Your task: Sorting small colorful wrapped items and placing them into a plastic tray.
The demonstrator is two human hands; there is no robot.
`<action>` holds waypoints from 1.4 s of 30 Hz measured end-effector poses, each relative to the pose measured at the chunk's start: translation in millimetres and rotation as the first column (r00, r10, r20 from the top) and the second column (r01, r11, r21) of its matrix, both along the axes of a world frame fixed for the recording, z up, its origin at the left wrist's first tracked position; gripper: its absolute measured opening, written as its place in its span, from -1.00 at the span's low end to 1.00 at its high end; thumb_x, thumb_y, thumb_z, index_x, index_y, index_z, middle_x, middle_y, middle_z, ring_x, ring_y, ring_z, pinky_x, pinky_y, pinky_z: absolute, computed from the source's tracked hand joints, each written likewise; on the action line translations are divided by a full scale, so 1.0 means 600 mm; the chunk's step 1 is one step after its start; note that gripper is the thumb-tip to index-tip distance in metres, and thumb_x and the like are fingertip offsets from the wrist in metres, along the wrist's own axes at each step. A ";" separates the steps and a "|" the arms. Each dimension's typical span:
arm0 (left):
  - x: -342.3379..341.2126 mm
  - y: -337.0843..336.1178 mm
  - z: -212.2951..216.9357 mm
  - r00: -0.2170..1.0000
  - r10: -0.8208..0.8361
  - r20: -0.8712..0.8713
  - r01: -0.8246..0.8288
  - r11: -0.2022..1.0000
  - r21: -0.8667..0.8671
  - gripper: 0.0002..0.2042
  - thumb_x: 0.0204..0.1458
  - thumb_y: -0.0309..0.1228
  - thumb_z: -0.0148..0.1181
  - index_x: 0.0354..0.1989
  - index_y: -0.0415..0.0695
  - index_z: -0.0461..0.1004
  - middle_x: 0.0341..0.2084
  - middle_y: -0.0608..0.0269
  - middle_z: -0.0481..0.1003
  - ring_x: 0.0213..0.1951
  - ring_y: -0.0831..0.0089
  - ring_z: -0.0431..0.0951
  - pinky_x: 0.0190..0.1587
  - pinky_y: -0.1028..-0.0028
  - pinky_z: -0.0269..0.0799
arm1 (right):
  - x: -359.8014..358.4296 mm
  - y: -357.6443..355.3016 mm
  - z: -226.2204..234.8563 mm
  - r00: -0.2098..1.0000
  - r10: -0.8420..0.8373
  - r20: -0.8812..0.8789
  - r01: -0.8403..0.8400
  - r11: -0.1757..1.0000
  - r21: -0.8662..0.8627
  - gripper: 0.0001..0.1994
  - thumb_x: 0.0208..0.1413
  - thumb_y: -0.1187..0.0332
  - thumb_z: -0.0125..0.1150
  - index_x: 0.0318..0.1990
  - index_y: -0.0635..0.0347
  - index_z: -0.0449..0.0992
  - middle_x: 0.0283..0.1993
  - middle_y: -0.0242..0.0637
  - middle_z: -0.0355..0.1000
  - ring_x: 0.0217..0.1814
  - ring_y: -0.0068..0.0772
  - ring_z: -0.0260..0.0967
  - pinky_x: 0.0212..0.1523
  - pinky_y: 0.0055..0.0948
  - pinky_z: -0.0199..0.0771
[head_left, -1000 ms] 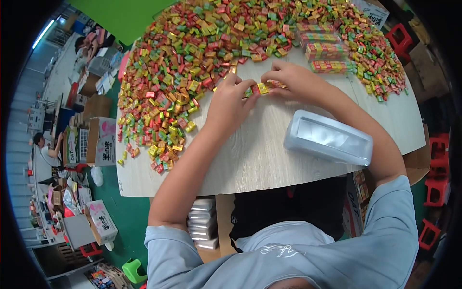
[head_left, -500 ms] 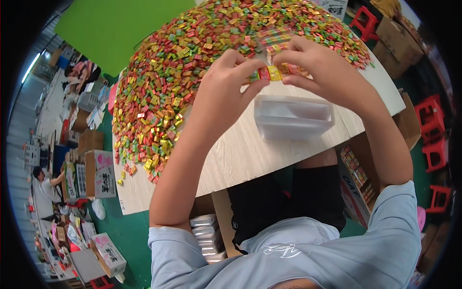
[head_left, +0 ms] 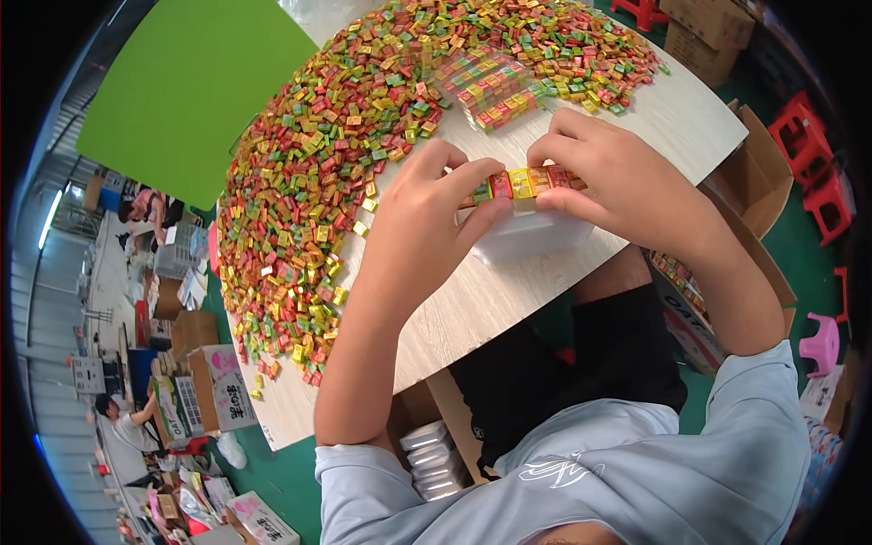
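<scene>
Between my two hands stretches a short row of small wrapped candies (head_left: 520,184) in red, yellow and orange. My left hand (head_left: 431,213) pinches its left end between thumb and fingers. The other end is pinched by my right hand (head_left: 613,177). Just below the row sits a clear plastic box (head_left: 536,241) on the table, its upper part covered by the candies and my hands. Beyond my hands stands a clear-walled block of candy rows (head_left: 490,91), lined up in neat layers. A large loose candy pile (head_left: 300,200) spreads along the table's left and far sides.
The pale wooden table (head_left: 436,309) has a curved edge close to my lap. Stacked clear plastic containers (head_left: 434,459) lie below it, and open cartons (head_left: 749,182) stand at the right. Red stools (head_left: 804,145) are farther right. Two people (head_left: 127,436) are at the far left.
Both hands have brought the candy row nearer to me, over the clear plastic box. The block of candy rows, partly hidden before, now shows. The whole view has turned somewhat.
</scene>
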State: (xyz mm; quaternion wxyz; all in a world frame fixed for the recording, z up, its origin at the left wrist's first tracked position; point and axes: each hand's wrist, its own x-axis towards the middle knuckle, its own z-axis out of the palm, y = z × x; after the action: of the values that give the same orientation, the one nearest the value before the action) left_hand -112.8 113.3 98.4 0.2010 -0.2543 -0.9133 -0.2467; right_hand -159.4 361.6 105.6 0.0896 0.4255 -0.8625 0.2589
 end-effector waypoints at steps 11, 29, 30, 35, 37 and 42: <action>0.009 0.001 0.012 0.999 0.011 0.032 -0.010 1.000 -0.020 -0.69 0.02 -0.30 0.52 -0.06 -0.08 0.68 -0.28 0.16 0.49 -0.22 0.19 0.56 -0.16 0.22 0.51 | 0.015 0.003 -0.001 0.997 -0.022 -0.069 0.021 1.000 -0.009 -0.71 0.19 0.24 0.35 -0.04 0.22 0.56 -0.06 -0.16 0.46 0.00 -0.03 0.51 0.00 -0.11 0.53; 0.026 -0.021 0.020 0.999 0.026 0.048 -0.025 0.999 -0.026 -0.68 0.03 -0.42 0.53 -0.03 -0.16 0.69 -0.29 0.19 0.47 -0.35 0.39 0.53 -0.28 0.38 0.53 | 0.003 -0.032 -0.005 0.982 0.058 -0.181 -0.065 0.997 -0.032 -0.70 0.12 0.18 0.40 -0.08 0.12 0.60 -0.03 -0.22 0.45 0.14 -0.05 0.40 0.20 -0.10 0.33; 0.027 -0.023 0.022 0.998 0.034 0.052 -0.031 0.998 -0.048 -0.68 0.03 -0.43 0.53 -0.02 -0.17 0.68 -0.29 0.19 0.48 -0.35 0.39 0.54 -0.28 0.38 0.54 | 0.002 -0.038 -0.007 0.982 0.062 -0.181 -0.068 0.997 -0.032 -0.70 0.12 0.18 0.40 -0.08 0.12 0.60 -0.03 -0.22 0.45 0.14 -0.05 0.40 0.20 -0.10 0.33; 0.029 -0.034 0.020 0.998 0.038 0.043 -0.037 0.999 -0.036 -0.68 0.03 -0.45 0.51 -0.01 -0.18 0.68 -0.27 0.17 0.49 -0.32 0.37 0.57 -0.25 0.37 0.57 | -0.005 -0.047 -0.020 0.987 0.067 -0.149 -0.070 0.998 -0.010 -0.67 0.15 0.13 0.38 -0.02 0.10 0.60 0.02 -0.21 0.46 0.16 -0.05 0.38 0.25 -0.10 0.29; 0.035 -0.033 0.026 0.997 0.050 0.060 -0.048 0.998 -0.034 -0.68 0.03 -0.46 0.51 -0.02 -0.18 0.68 -0.26 0.16 0.50 -0.31 0.37 0.58 -0.25 0.37 0.57 | -0.002 -0.046 -0.020 0.983 0.073 -0.166 -0.081 0.996 -0.043 -0.66 0.15 0.15 0.39 0.00 0.10 0.60 0.02 -0.21 0.46 0.16 -0.06 0.38 0.25 -0.11 0.29; 0.030 -0.030 0.025 0.997 0.027 0.067 -0.022 0.998 -0.064 -0.70 0.03 -0.45 0.50 -0.04 -0.17 0.68 -0.28 0.18 0.50 -0.32 0.36 0.59 -0.23 0.36 0.56 | 0.009 -0.039 -0.008 0.976 0.127 -0.178 -0.131 0.991 -0.010 -0.69 0.14 0.24 0.39 0.01 0.07 0.62 0.01 -0.22 0.44 0.14 -0.09 0.37 0.24 -0.11 0.28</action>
State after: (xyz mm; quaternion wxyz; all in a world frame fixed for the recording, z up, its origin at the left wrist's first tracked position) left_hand -95.0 95.0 113.3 0.1647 -0.2408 -0.9299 -0.2239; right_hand -154.2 338.5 100.8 0.1533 0.5009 -0.8188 0.2348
